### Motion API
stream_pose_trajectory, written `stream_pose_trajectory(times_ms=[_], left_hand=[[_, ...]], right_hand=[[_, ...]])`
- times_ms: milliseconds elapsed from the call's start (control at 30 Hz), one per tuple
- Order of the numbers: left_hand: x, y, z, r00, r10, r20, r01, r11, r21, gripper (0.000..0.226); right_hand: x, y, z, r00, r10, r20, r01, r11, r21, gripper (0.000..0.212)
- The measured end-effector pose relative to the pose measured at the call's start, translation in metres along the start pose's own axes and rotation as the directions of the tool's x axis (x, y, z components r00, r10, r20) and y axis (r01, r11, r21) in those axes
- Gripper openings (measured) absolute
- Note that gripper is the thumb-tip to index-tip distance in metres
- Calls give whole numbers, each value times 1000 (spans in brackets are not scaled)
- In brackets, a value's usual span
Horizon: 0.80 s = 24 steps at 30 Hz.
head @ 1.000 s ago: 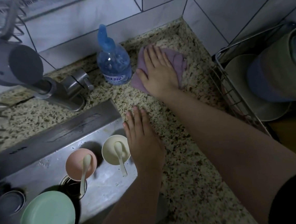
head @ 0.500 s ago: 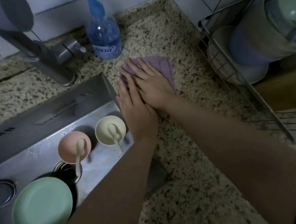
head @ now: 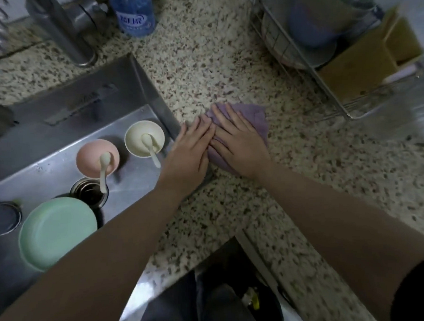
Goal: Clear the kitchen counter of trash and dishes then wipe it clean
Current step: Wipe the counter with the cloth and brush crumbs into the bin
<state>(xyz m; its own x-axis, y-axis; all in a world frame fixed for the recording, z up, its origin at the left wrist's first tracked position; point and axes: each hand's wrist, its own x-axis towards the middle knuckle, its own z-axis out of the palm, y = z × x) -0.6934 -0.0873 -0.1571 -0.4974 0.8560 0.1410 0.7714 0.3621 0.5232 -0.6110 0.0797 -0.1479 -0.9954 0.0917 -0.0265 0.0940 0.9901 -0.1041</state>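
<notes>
A purple cloth (head: 255,115) lies on the speckled granite counter (head: 213,62) just right of the sink. My right hand (head: 239,145) presses flat on it, fingers spread, covering most of it. My left hand (head: 191,154) rests flat and empty beside it at the sink's right edge, its fingertips touching the cloth's near corner. In the steel sink (head: 47,169) stand a cream bowl (head: 137,139) and a pink bowl (head: 88,159), each with a spoon, and a green plate (head: 55,230).
A blue water bottle (head: 135,14) and the faucet base (head: 71,32) stand at the back. A wire dish rack (head: 299,65) with bowls bounds the counter on the right. The counter's front edge runs below my forearms. A dark round lid (head: 2,218) sits at the sink's left.
My right hand has dragged the cloth from the back corner by the bottle toward me. My left hand stayed by the sink edge and now sits against the cloth.
</notes>
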Motion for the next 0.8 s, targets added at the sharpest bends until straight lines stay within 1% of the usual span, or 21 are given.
stream_pose_trajectory(times_ms=[67,133,233,300,367,467,600,733,800], left_hand=[[-17,15,3,999,31,12,-31,999,-16,53],[-35,30,5,1000,12,11,-11,1000,-29,54],[-68,46,3,995,-104,-9,103,993,-55,59],[-89,48,-1,977,-212,-32,210,975,-72,61],[-115,49,-6,956,-287,-62,283,957,-58,60],[-151,48,-14,950,-302,-84,302,953,-13,55],[-193,47,-18,932,-339,-130,346,938,33,54],[-216,48,-21,905,-395,-159,402,916,8,56],[-224,48,-25,906,-398,-146,402,915,0,61]], right_hand=[[-31,0,2,999,53,7,-53,998,31,55],[-59,-2,3,993,119,11,-120,990,68,55],[-91,-13,3,979,202,13,-202,973,114,58],[-99,-23,4,968,252,8,-251,959,130,59],[-100,-31,4,960,279,-5,-276,951,140,57],[-99,-37,5,956,295,-4,-291,945,153,55],[-102,-65,9,979,206,-8,-202,968,148,58],[-108,-98,13,982,187,7,-186,970,156,54],[-112,-116,15,984,177,-6,-173,970,169,53]])
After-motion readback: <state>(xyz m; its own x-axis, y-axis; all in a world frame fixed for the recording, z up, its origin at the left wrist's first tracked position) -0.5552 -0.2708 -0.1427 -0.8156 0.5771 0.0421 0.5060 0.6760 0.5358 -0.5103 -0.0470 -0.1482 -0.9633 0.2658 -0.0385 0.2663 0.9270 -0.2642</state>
